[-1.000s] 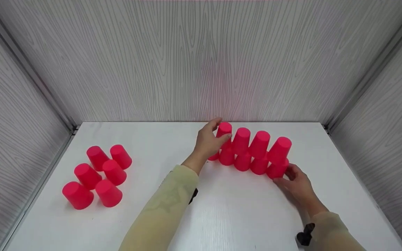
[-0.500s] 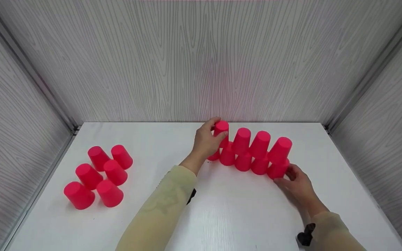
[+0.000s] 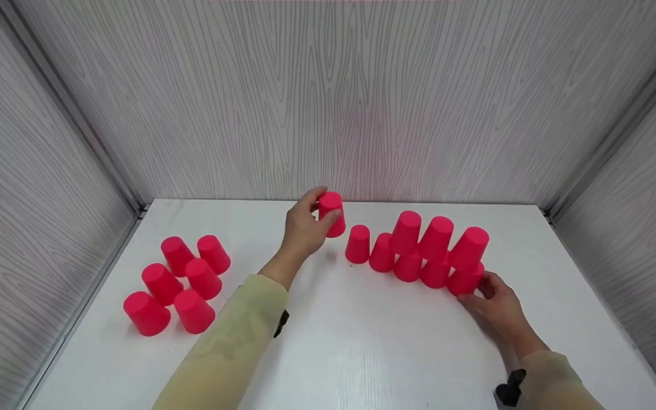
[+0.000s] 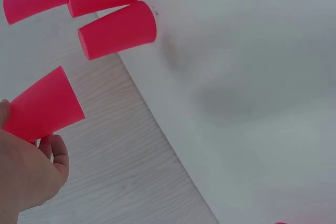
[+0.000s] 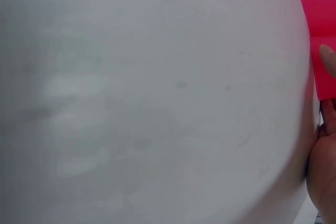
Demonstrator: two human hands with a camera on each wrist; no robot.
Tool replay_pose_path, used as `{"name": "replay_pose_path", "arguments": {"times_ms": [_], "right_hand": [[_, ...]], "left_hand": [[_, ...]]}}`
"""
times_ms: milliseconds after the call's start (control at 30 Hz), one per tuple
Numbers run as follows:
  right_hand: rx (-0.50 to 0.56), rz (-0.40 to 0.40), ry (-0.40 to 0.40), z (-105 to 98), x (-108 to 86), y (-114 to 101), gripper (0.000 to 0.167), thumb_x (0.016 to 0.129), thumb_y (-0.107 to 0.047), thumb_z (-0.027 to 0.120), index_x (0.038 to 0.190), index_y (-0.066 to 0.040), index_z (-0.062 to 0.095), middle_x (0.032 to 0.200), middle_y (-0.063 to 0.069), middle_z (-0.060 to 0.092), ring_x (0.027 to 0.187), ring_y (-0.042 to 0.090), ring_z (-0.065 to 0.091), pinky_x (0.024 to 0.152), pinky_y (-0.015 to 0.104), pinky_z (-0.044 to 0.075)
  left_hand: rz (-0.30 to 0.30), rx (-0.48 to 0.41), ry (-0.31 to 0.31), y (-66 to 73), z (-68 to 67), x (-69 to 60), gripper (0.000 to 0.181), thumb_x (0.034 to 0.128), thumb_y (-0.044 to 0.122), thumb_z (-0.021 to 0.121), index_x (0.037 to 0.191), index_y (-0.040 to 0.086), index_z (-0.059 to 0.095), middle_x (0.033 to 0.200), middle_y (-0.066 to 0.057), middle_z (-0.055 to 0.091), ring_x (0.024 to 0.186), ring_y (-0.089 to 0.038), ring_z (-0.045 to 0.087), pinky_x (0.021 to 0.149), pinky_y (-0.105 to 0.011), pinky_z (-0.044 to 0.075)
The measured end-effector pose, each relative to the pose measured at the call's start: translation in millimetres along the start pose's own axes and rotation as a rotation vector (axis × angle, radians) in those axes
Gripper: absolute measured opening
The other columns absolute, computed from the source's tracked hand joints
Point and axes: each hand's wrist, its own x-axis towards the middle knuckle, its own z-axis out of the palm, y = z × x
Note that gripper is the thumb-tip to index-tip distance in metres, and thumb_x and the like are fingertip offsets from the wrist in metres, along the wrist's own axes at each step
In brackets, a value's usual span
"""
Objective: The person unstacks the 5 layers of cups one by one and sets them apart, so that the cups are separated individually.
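My left hand (image 3: pixel 303 228) holds a red plastic cup (image 3: pixel 336 223), upside down, between thumb and fingers. That cup hangs above the table, left of a curved row of upside-down red cups; the left wrist view shows the held cup (image 4: pixel 44 106) apart from the row's end cup (image 4: pixel 119 30). Three cups, such as the middle one (image 3: pixel 436 239), stand as a second tier on the row's right part. The two leftmost row cups (image 3: pixel 357 245) bear nothing. My right hand (image 3: pixel 499 307) grips the rightmost bottom cup (image 3: pixel 464 280), its thumb in front and its fingers partly hidden behind.
On the left of the white table (image 3: pixel 362 353) stands a loose group of several upside-down red cups (image 3: pixel 194 311). A grey wood-grain panel (image 3: pixel 328 102) rises behind the table, with side panels left and right.
My left hand has lifted the leftmost upper-tier cup off the row and carried it left. The right hand keeps its hold on the end cup. The head view has shifted slightly.
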Motion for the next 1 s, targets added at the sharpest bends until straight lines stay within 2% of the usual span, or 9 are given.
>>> {"name": "replay_pose_path", "arguments": {"times_ms": [200,500,800,1000], "right_hand": [[-0.024,0.012,0.001,0,-0.8,-1,0.098,0.091,-0.043,0.085,0.165,-0.014,0.029,0.165,0.016,0.039,0.154,0.041,0.034,0.115,0.049,0.046],[-0.032,0.019,-0.010,-1,-0.6,-2,0.099,0.093,-0.046,0.083,0.167,-0.013,0.026,0.167,0.017,0.037,0.155,0.042,0.032,0.116,0.050,0.044],[-0.035,0.000,-0.001,-1,-0.7,-5,0.094,0.094,-0.040,0.083,0.165,-0.010,0.029,0.164,0.019,0.039,0.154,0.042,0.034,0.117,0.049,0.043],[-0.038,0.012,0.000,1,-0.5,-5,0.096,0.094,-0.041,0.083,0.166,-0.010,0.028,0.165,0.019,0.038,0.154,0.043,0.033,0.117,0.051,0.042]], "left_hand": [[-0.015,0.012,0.042,-22.7,-34.7,-10.6,0.063,0.1006,0.014,0.075,0.158,0.008,0.048,0.151,-0.011,0.057,0.138,-0.030,0.055,0.111,-0.046,0.050],[-0.133,0.038,0.072,-56.7,-74.8,-29.0,0.068,0.1005,0.017,0.075,0.161,0.010,0.044,0.154,-0.013,0.053,0.141,-0.032,0.051,0.110,-0.045,0.052],[-0.259,0.030,0.099,-88.7,-96.3,-39.5,0.070,0.0998,0.017,0.075,0.162,0.012,0.043,0.156,-0.014,0.050,0.143,-0.035,0.047,0.109,-0.047,0.053],[-0.307,0.031,0.117,-99.5,-102.7,-42.7,0.074,0.0985,0.018,0.077,0.163,0.012,0.041,0.157,-0.016,0.048,0.145,-0.036,0.044,0.108,-0.049,0.053]]}}
